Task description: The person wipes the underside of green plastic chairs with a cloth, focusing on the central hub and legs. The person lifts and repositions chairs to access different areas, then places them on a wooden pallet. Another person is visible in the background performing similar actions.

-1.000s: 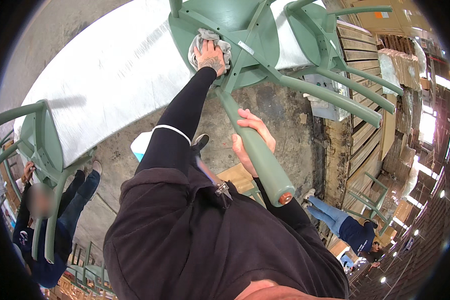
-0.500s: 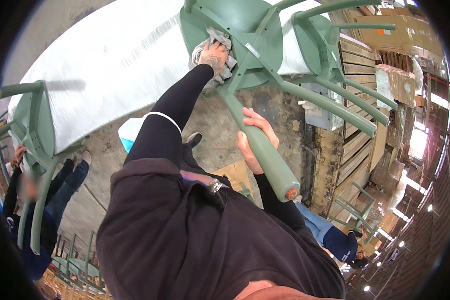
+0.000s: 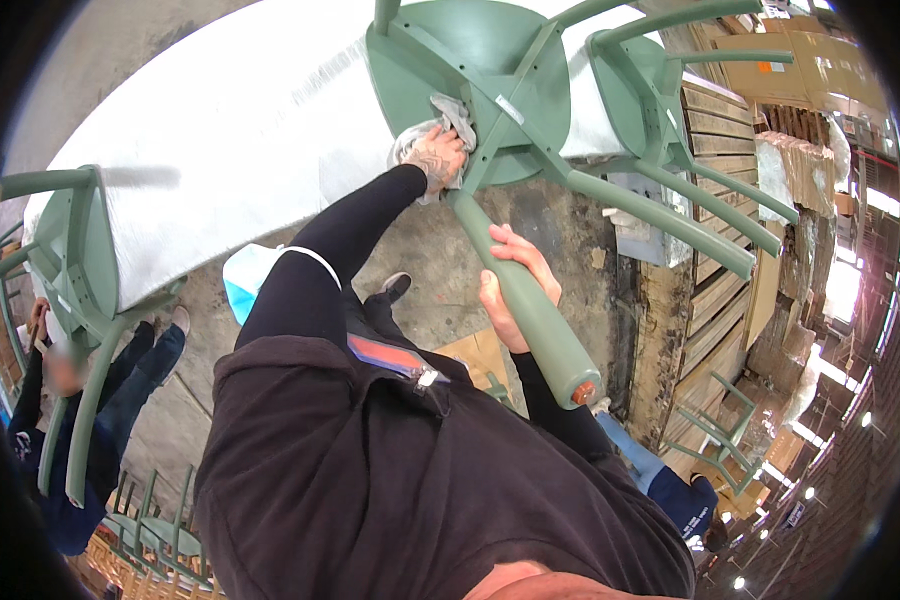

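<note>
From here, my left hand (image 3: pixel 438 158) holds a crumpled gray rag (image 3: pixel 458 118) against an upturned green chair (image 3: pixel 500 50); my right hand (image 3: pixel 535 264) is curled around its leg (image 3: pixel 542 335).

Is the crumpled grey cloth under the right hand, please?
No, the left hand is on the cloth, while the right hand grasps a thick, round green chair leg.
</note>
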Motion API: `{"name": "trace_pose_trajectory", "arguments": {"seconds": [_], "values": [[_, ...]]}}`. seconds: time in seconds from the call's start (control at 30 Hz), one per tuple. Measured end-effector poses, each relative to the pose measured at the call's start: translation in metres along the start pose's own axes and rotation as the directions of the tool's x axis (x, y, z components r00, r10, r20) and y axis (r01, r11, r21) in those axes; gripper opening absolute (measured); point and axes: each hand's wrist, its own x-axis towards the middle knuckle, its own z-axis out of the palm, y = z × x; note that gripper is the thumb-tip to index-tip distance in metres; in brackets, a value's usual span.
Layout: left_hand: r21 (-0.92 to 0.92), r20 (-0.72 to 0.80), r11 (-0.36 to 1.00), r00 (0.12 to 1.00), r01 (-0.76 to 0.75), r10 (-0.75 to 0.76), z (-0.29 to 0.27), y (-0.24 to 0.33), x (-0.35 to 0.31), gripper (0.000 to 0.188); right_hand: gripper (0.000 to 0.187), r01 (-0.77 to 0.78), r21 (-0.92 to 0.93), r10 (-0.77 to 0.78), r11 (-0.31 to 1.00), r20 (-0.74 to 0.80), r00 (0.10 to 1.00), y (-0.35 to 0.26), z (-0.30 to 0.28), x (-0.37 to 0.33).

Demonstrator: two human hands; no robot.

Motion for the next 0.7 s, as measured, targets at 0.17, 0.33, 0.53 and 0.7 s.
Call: {"name": "trace_pose_trajectory", "arguments": {"seconds": [0.17, 0.33, 0.53, 0.7], "values": [[-0.196, 0.233, 0.98, 0.972, 0.038, 0.009, -0.005, 0.003, -0.01, 0.053, 0.032, 0.012, 0.001, -0.012, 1.0, 0.007, 1.0, -0.001, 0.0, -0.001], [-0.216, 0.208, 0.976, 0.975, -0.029, 0.075, -0.013, 0.002, -0.033, 0.056, 0.034, 0.027, 0.007, -0.027, 1.0, -0.009, 1.0, -0.001, 0.002, 0.002], [-0.073, 0.26, 0.99, 0.961, 0.121, -0.098, -0.013, 0.013, 0.007, 0.057, 0.035, -0.009, -0.013, 0.008, 1.0, -0.03, 1.0, 0.001, 0.002, -0.001], [-0.28, 0.278, 0.958, 0.96, 0.07, 0.011, -0.015, 0.013, -0.032, 0.058, 0.035, 0.006, 0.004, -0.006, 1.0, -0.043, 0.999, 0.003, 0.004, -0.001]]}}
